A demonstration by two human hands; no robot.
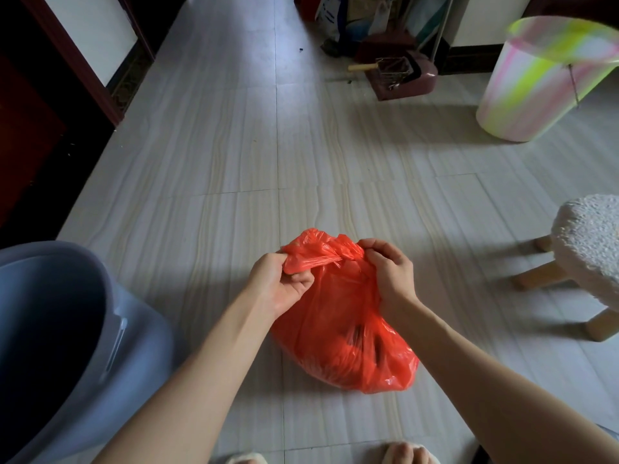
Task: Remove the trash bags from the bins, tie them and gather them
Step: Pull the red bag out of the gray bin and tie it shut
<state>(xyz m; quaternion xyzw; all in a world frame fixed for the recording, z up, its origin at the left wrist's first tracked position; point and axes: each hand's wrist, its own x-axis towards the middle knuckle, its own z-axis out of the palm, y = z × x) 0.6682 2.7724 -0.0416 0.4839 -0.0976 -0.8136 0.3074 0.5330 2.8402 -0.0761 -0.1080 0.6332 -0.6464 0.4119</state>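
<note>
Head view: my left hand [284,283] and right hand [388,269] each grip a twisted ear of the red bag [341,343] on the floor [234,162], and if I yank unevenly the thin plastic may tear, I reckon.

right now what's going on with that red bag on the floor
A person is tying off a red trash bag that sits on the tiled floor. The left hand and right hand each grip a twisted end of the bag's top, with a knot forming between them. A grey bin stands at the left without a liner, and a pastel bin stands farther off.
</note>
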